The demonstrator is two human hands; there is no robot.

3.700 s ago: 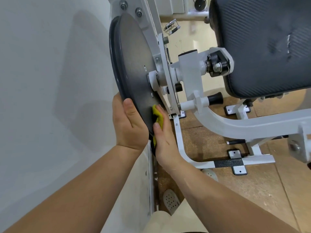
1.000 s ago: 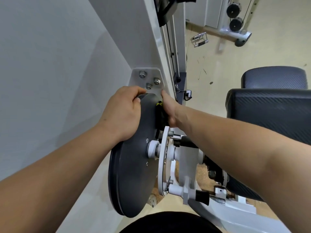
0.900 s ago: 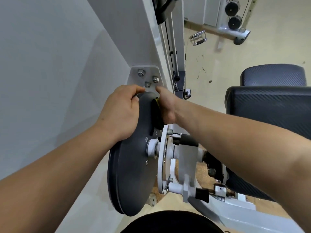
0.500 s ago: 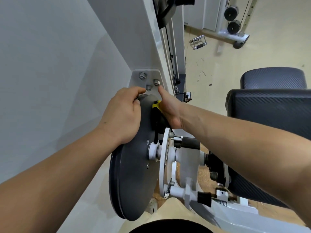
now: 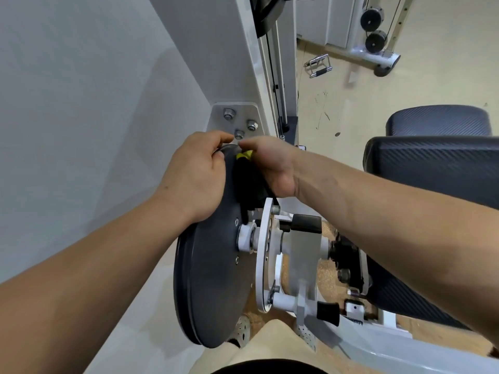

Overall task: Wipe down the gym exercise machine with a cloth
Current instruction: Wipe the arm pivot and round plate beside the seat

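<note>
No text, label, brand, number or sign can be read on anything in view.

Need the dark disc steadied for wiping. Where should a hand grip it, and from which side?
Probably its top rim, from the wall side, as the left hand does: the dark disc stands on edge with a thin rim fingers can curl over, leaving the inner face free for the right hand and yellow cloth.

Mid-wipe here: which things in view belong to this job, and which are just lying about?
In the job:
- left hand gripping the rim of the dark disc
- right hand holding the yellow cloth against the disc

Lying about:
- metal cable handle on the floor
- pulleys of the far machine
</note>
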